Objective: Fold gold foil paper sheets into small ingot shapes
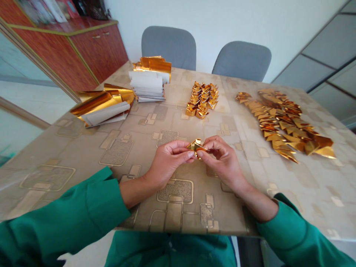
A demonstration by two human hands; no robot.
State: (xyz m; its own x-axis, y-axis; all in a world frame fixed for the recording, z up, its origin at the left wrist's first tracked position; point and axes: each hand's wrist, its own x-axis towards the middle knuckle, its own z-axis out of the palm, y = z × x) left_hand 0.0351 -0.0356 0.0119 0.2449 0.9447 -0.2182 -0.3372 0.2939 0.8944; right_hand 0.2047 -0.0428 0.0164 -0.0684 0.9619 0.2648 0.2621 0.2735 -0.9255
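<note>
A small folded gold foil paper piece (197,145) is held above the table between my two hands. My left hand (174,157) pinches its left side between thumb and fingers. On its right side, my right hand (221,157) grips it the same way, with the thumb at the front. The piece has pointed, shiny corners; the fingertips hide part of it. Beyond my hands stands a compact cluster of folded gold pieces (202,99) in rows. Farther right lie long curved rows of nested folded gold pieces (280,122).
Stacked gold-and-grey paper sheets (147,85) stand at the back left, beside a loose pile of curled gold sheets (107,105). A patterned cloth covers the table (178,193). Two grey chairs (169,46) are at the far side, with a reddish wooden cabinet (97,48) to the left.
</note>
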